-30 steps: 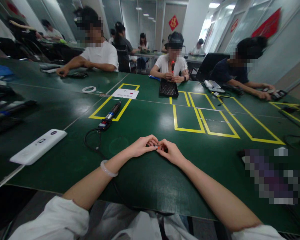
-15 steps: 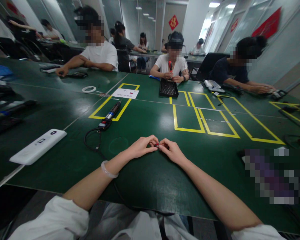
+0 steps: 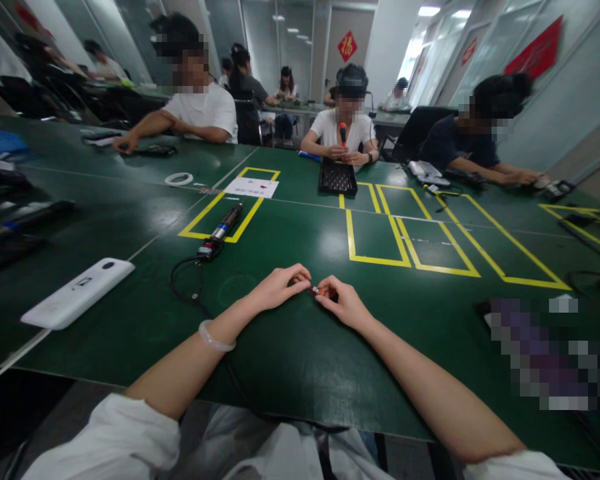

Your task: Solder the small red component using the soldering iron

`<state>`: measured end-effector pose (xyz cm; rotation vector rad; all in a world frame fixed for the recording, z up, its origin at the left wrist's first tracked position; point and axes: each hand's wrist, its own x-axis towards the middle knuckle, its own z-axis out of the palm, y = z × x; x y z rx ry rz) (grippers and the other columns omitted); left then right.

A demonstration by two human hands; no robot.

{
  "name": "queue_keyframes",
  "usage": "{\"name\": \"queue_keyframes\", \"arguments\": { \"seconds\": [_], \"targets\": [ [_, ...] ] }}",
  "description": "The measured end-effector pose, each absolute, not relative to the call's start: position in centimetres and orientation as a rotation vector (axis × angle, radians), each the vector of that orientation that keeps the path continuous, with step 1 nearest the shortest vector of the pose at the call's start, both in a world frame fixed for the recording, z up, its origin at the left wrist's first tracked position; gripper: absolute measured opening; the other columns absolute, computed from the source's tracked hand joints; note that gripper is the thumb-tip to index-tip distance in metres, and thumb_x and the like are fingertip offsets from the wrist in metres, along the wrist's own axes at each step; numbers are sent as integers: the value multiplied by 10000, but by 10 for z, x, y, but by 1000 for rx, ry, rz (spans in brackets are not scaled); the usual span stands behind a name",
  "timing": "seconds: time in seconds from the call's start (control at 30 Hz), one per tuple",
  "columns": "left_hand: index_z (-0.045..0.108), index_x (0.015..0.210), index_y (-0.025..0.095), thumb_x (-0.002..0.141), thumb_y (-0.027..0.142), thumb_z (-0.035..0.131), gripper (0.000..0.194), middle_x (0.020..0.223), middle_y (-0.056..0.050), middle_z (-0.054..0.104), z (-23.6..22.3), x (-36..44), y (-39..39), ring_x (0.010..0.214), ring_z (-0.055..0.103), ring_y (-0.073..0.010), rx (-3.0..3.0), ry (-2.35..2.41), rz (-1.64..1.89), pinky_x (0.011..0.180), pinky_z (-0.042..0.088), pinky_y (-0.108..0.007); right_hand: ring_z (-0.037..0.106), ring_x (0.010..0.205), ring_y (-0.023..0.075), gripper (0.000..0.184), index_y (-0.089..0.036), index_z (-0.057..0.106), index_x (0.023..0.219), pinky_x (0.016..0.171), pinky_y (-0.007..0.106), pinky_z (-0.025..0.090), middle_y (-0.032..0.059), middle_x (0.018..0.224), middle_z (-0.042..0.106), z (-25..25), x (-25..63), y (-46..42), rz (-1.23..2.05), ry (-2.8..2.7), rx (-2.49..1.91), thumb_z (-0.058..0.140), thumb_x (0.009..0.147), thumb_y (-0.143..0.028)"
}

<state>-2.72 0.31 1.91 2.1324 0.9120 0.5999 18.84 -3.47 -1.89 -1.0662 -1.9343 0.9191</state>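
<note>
Between my fingertips is a small red-and-white part [image 3: 315, 291], too small to name for certain. My left hand [image 3: 280, 288] pinches its left end, thumb and fingers closed. The right end sits in the closed fingers of my right hand [image 3: 346, 303], which partly hide it. Both hands are just above the green table, fingertips almost meeting. Beyond my left hand lies an electric screwdriver [image 3: 224, 228] with a dark body, a silver-and-blue band and a black cable [image 3: 173, 273].
A white power strip [image 3: 80, 293] lies at left, a paper sheet [image 3: 253, 187] and tape roll [image 3: 179, 179] farther back. Yellow tape outlines [image 3: 380, 259] mark the green table [image 3: 300, 373]. Across it, a co-worker holds a red-and-black tool [image 3: 343, 133] over a black tray [image 3: 337, 179].
My left hand has shifted slightly left, and more of the red-and-white part now shows between my fingertips. My right hand has barely moved. The co-worker's red-and-black tool has tilted slightly.
</note>
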Motion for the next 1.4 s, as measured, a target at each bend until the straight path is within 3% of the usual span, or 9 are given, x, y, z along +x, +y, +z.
{"name": "queue_keyframes", "arguments": {
  "seconds": [0.27,0.4,0.57,0.9,1.07,1.4],
  "targets": [
    [518,1238,169,884,411,467,432,1303,-131,535,21,-118,51,1218,479,-301,2413,1953,769,1041,355,-452,559,665,119,127,-182,560,953,654,243,453,-7,766,602,-18,188,-35,943,-1939,-1073,591,848,-247],
    [446,1335,147,818,466,546,615,1372,-187,470,16,-171,62,1206,478,-376,2141,2401,506,986,392,-505,561,675,121,122,-182,560,943,662,244,456,-3,771,604,-16,188,-35,943,-1942,-1075,591,849,-253],
    [460,1340,219,807,518,545,617,1337,-171,508,12,-195,66,1106,562,-372,1935,2398,271,850,479,-473,564,678,125,131,-187,564,944,670,251,462,-3,766,609,-16,189,-36,947,-1949,-1090,590,854,-278],
    [476,1342,212,775,480,605,640,1340,-162,517,13,-200,73,1112,571,-350,2021,2301,250,851,484,-425,563,675,123,122,-178,574,947,657,244,456,-2,761,606,-15,188,-36,938,-1961,-1080,591,853,-254],
    [513,1308,213,764,510,596,625,1270,-154,560,17,-182,69,1042,602,-333,2043,2327,214,801,500,-405,560,670,120,130,-173,583,954,650,239,449,-3,764,609,-16,188,-36,930,-1968,-1085,593,855,-257],
    [475,1320,207,775,504,565,627,1304,-117,531,16,-119,49,1099,570,-309,2276,2135,233,838,495,-383,565,685,124,137,-182,591,969,660,243,451,4,789,617,-19,188,-35,918,-1974,-1088,584,870,-277]
  ]
}}
